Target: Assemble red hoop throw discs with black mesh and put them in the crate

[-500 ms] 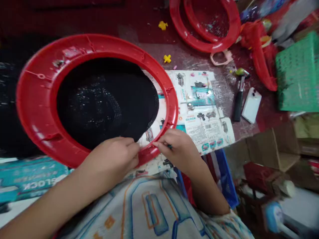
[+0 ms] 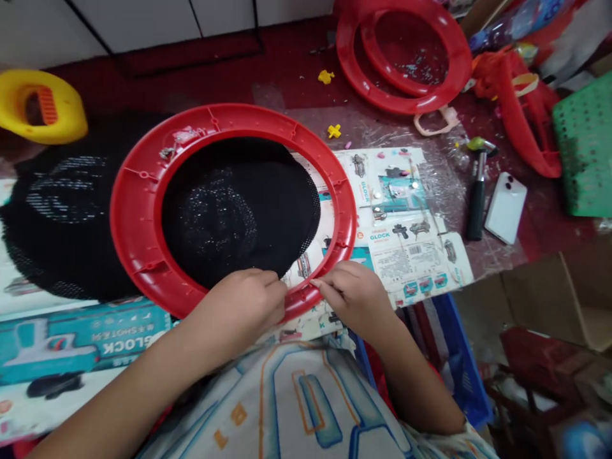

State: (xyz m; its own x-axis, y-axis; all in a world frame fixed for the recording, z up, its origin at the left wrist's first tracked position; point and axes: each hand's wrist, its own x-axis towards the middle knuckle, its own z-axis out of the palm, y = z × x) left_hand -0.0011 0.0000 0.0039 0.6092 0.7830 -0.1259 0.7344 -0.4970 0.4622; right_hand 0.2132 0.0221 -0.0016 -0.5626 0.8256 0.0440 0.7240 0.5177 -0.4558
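A large red plastic ring (image 2: 143, 210) lies flat on the table over black mesh netting (image 2: 229, 204) that shows through its opening and spreads out to the left. My left hand (image 2: 243, 306) is closed on the ring's near rim, fingers curled over it. Beside it my right hand (image 2: 354, 293) pinches at the same near rim with fingertips together; what is in the pinch is too small to make out. Both hands almost touch each other. Printed toy cardboard sheets (image 2: 406, 236) lie under the ring.
Two nested red rings (image 2: 406, 57) sit at the back right. A hammer (image 2: 477, 191) and a white phone (image 2: 505, 207) lie to the right, by a green basket (image 2: 586, 146). A yellow plastic item (image 2: 38, 105) is far left. Small yellow pieces (image 2: 333, 131) lie behind.
The view has swung left and steadied, so the ring sits further right in the frame. Both hands stay at the ring's near rim with little change in grip.
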